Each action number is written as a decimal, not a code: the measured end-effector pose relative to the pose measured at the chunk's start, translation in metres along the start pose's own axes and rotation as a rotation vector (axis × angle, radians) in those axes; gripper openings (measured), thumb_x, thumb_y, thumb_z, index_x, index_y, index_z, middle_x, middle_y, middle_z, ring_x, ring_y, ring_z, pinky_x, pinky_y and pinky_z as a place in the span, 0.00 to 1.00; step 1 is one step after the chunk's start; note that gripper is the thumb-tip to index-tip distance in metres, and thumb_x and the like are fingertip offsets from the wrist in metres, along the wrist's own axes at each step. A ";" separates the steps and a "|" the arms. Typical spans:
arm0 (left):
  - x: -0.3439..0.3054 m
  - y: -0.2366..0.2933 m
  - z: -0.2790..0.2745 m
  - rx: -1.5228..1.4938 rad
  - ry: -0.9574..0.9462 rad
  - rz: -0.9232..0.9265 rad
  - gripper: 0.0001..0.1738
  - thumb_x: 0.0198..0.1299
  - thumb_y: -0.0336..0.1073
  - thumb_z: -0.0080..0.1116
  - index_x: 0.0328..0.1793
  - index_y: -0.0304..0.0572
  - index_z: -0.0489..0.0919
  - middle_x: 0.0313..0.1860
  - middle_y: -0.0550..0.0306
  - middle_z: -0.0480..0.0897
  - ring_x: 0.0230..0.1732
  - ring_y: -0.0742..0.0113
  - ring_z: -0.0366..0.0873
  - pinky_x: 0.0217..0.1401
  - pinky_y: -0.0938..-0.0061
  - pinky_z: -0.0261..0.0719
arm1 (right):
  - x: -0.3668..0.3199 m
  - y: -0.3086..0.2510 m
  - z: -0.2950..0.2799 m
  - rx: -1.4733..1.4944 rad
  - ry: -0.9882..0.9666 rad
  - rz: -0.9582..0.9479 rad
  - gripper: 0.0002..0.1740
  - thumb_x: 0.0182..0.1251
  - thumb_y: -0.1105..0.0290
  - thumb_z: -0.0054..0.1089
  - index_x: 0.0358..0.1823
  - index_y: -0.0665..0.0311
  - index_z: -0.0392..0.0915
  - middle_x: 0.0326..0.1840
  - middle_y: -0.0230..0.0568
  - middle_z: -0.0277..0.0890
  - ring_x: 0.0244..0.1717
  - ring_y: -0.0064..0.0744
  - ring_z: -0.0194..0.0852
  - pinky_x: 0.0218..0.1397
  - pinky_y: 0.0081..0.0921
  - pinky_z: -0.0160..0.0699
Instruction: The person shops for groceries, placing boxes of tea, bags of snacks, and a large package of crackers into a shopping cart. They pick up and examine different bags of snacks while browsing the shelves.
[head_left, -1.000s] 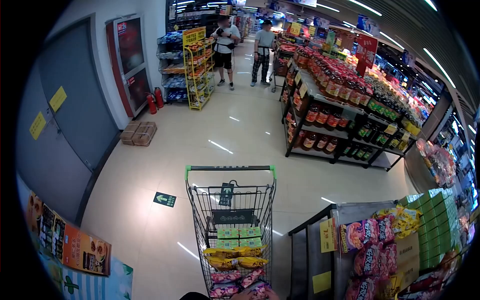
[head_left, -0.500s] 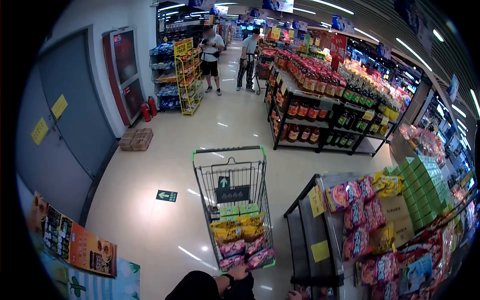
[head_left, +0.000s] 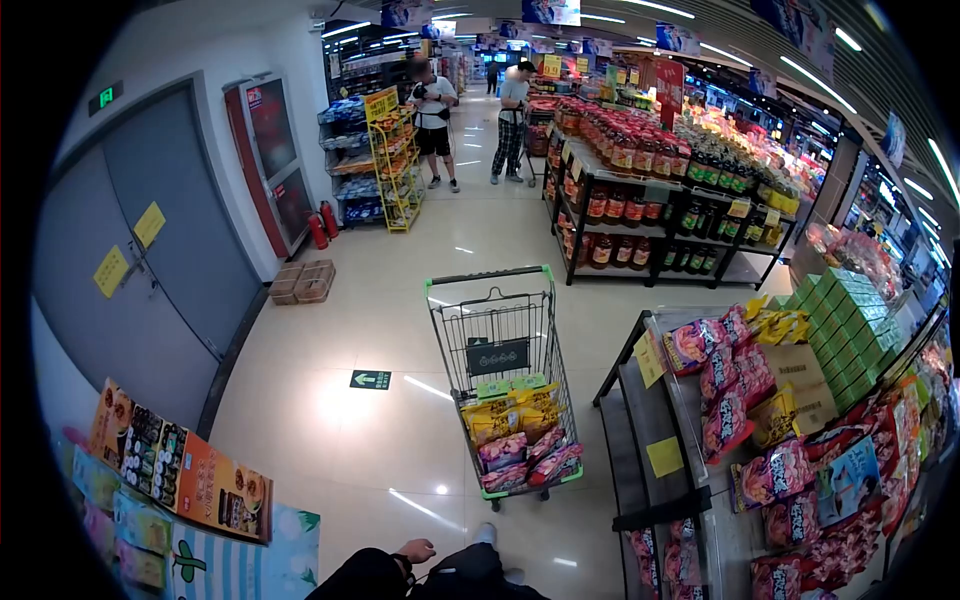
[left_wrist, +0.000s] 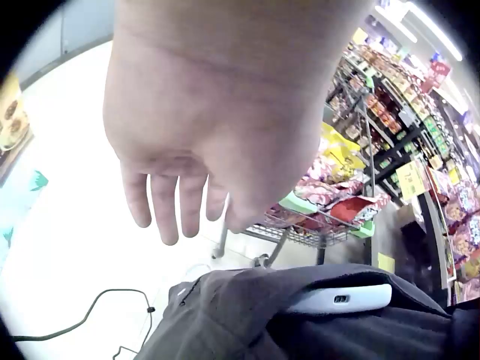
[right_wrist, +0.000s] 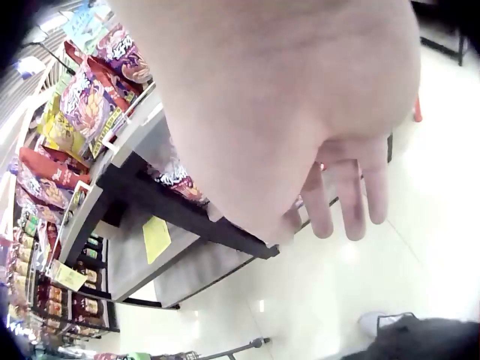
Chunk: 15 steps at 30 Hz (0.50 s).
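My left hand (head_left: 415, 550) hangs low in front of my leg in the head view, apart from the shopping cart (head_left: 498, 358). In the left wrist view this left hand (left_wrist: 210, 142) has loose, hanging fingers and holds nothing. The cart stands ahead, its green-tipped handle at the far end. Green boxes (head_left: 510, 385), yellow bags (head_left: 510, 415) and pink snack bags (head_left: 522, 455) lie in its basket. Outside the head view, my right hand (right_wrist: 315, 120) hangs with relaxed fingers beside the shelf in the right wrist view, also holding nothing.
A shelf (head_left: 660, 400) of pink snack bags and stacked green boxes (head_left: 845, 320) stands at right. Beyond it is a rack of bottles (head_left: 630, 205). Grey doors (head_left: 150, 240), cartons (head_left: 303, 282) and a poster display (head_left: 180, 465) line the left. Two people stand farther back.
The cart has rolled away from me and to the right in view. My left hand, close to its near end half a second ago, now hangs apart from it. The right hand has left the head view.
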<state>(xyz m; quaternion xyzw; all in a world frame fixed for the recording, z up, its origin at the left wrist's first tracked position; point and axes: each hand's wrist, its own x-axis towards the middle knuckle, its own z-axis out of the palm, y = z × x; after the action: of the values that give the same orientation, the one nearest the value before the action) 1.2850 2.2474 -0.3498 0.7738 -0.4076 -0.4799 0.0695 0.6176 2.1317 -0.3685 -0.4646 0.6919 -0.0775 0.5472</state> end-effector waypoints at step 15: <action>-0.063 -0.125 -0.061 -0.486 0.234 -0.102 0.31 0.55 0.50 0.66 0.61 0.38 0.81 0.52 0.42 0.86 0.54 0.49 0.85 0.58 0.65 0.81 | 0.084 -0.223 0.154 0.240 -0.014 -0.088 0.20 0.63 0.73 0.57 0.56 0.69 0.79 0.35 0.43 0.83 0.29 0.36 0.84 0.27 0.32 0.83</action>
<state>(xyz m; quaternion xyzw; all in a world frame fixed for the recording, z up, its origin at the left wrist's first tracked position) 1.3911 2.3566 -0.3370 0.8041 -0.2303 -0.4738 0.2754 0.8725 2.0089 -0.3487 -0.4264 0.6527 -0.1804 0.5997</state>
